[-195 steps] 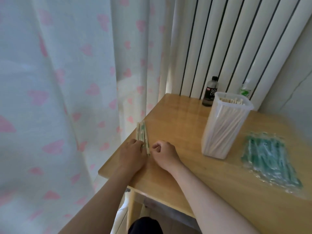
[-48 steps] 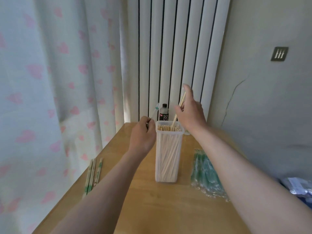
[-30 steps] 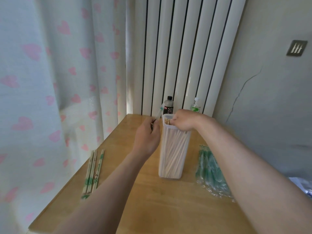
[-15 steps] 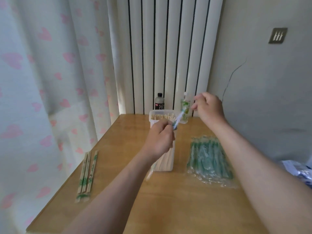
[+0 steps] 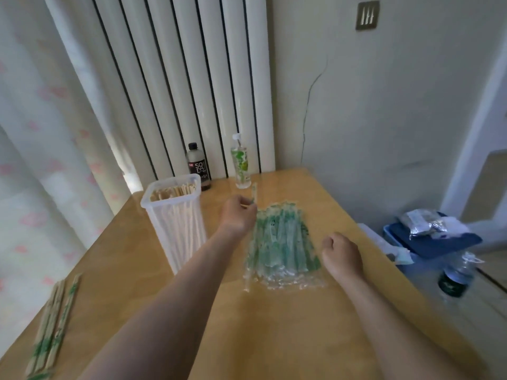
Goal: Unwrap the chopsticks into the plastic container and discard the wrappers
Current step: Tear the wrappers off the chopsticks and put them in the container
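My left hand (image 5: 238, 216) pinches an empty clear wrapper (image 5: 254, 193) that sticks up from its fingers, just above the far left end of the pile of green-printed discarded wrappers (image 5: 279, 242). My right hand (image 5: 341, 253) hovers with curled fingers over the table right of that pile, holding nothing. The tall clear plastic container (image 5: 177, 220), full of bare chopsticks, stands left of my left hand. A few wrapped chopstick pairs (image 5: 52, 327) lie at the table's near left edge.
A dark soda bottle (image 5: 198, 167) and a clear green-labelled bottle (image 5: 241, 163) stand at the back of the wooden table (image 5: 274, 325), by the radiator. A blue bin with foil bags (image 5: 433, 234) and a bottle (image 5: 452, 278) sit off the table's right edge.
My left hand carried the empty wrapper right, from in front of the container to the wrapper pile. My right hand dropped from near the bottles to beside the pile. The camera tilted down and right.
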